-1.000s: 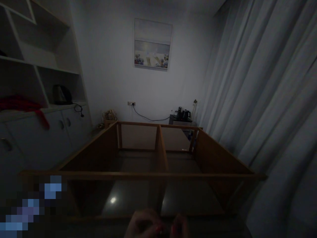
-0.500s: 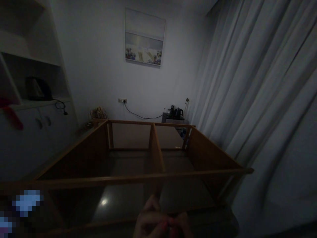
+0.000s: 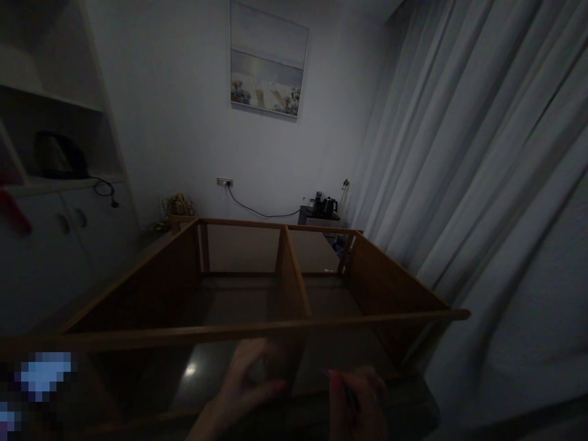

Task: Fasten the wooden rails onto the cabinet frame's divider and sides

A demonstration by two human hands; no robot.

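Note:
A large wooden bed frame (image 3: 285,331) with a centre divider fills the dim room in front of me. My left hand (image 3: 248,380) is low in view, just short of the frame's near crossbar, fingers curled round a small pale thing that I cannot make out. My right hand (image 3: 356,401) is beside it at the bottom edge, closed in a pinch on a thin dark stick-like thing. The two hands are apart.
White cupboards and shelves (image 3: 55,245) with a dark kettle (image 3: 57,160) stand at the left. Grey curtains (image 3: 482,184) hang along the right. A small table with a kettle set (image 3: 324,208) stands by the far wall, under a picture (image 3: 267,67).
My hands were pressed together at the bottom edge; now they have risen into view and come apart, the left toward the crossbar. The view has turned slightly right.

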